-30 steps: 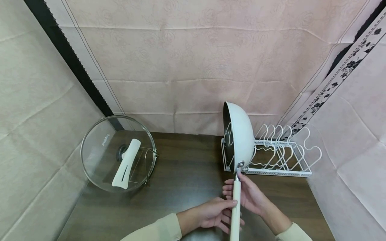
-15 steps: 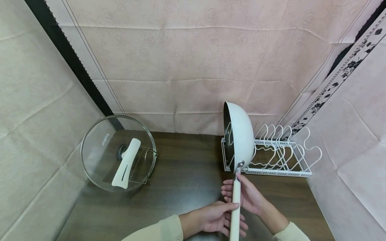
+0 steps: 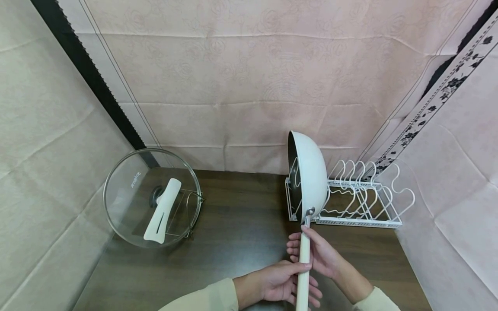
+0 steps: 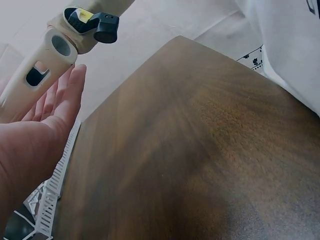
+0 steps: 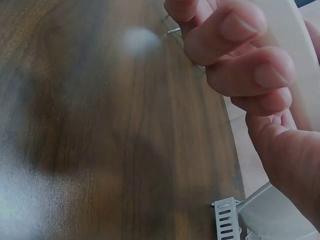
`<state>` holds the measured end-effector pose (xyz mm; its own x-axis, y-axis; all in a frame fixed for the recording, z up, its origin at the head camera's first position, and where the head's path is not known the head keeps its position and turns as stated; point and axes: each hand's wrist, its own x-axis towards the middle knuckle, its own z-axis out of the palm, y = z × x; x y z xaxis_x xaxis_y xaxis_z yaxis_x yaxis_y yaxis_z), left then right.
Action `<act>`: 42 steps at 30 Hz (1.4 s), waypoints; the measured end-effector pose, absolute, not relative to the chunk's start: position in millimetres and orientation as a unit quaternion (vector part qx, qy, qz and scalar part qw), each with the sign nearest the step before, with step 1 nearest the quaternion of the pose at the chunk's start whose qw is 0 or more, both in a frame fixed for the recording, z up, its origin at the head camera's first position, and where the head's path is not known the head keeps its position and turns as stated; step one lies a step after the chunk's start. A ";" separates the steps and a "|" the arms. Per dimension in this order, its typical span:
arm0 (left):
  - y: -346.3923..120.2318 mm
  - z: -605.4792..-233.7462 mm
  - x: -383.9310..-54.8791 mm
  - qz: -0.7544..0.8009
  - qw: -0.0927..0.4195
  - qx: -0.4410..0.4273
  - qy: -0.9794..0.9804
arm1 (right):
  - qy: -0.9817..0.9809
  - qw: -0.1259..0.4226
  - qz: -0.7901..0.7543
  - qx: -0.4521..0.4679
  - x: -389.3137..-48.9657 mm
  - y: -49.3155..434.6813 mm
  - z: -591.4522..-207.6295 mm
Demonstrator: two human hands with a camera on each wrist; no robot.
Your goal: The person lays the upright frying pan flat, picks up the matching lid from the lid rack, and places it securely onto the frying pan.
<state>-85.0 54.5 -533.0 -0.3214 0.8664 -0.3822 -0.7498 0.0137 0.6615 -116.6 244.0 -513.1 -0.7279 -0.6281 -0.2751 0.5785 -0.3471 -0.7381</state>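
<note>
A white wok (image 3: 314,172) with a dark inside stands on its edge at the left end of a white wire dish rack (image 3: 358,223). Its long cream handle (image 3: 303,289) points toward me. Low on that handle, my left hand (image 3: 276,280) has its thumb across the top and its fingers passing beneath. Nearer the wok body, my right hand (image 3: 323,255) holds the handle, thumb on top and fingers showing on the left side. In the right wrist view, bent fingers (image 5: 250,65) lie beside the handle (image 5: 295,65).
At the left, a round glass lid (image 3: 128,207) with a white handle (image 3: 163,211) leans on a small wire stand (image 3: 190,216). The brown wooden tabletop (image 3: 233,216) meets pale cloth (image 3: 253,108) at the back and sides.
My left hand has shifted slightly right, its thumb reaching farther across the handle. The right thumb has edged slightly left over the handle. The wok stays in the rack.
</note>
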 end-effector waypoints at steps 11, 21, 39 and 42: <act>57.7 -531.7 -85.4 0.701 0.589 0.066 0.397 | 0.536 0.314 -0.783 0.042 -113.6 237.1 -506.0; 59.0 -533.1 -85.5 0.707 0.581 0.065 0.399 | 0.590 0.289 -0.751 0.061 -111.7 235.1 -496.0; 66.1 -532.2 -82.2 0.713 0.567 0.056 0.408 | 0.673 0.263 -0.688 0.063 -112.1 235.4 -482.9; 66.9 -532.3 -81.4 0.714 0.566 0.056 0.408 | 0.676 0.265 -0.685 0.064 -111.7 235.2 -482.0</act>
<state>-81.4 66.9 -532.3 -0.3525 0.8539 -0.3829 -0.7631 -0.0255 0.6458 -111.7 235.2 -482.0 -0.8511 -0.2766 -0.4462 0.4499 0.0537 -0.8915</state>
